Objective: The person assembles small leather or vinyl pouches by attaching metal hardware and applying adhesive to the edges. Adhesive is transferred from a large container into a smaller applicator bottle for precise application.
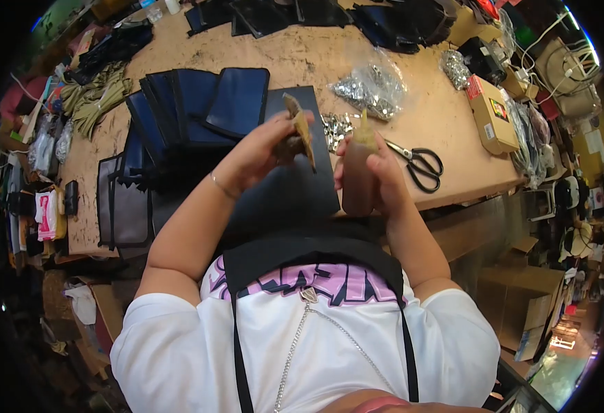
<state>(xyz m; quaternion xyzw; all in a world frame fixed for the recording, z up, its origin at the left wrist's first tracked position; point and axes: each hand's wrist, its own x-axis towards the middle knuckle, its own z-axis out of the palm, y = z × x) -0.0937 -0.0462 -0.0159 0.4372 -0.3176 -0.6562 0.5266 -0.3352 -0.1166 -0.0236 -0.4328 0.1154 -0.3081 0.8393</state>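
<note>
My left hand (260,153) grips a small tan and brown folded piece (300,127), held upright above a black mat (295,186) on the workbench. My right hand (377,172) is wrapped around a brown squeeze bottle (357,180) whose pointed tip (364,124) sits just right of the piece. The two hands are a short gap apart, over the bench's near edge. I wear a white shirt and a black apron.
Dark blue panels (198,110) fan out to the left. A bag of metal parts (371,89) and loose metal bits (335,127) lie behind my hands. Black scissors (422,165) rest at right, near a cardboard box (491,113). Black pieces (384,20) pile at the far edge.
</note>
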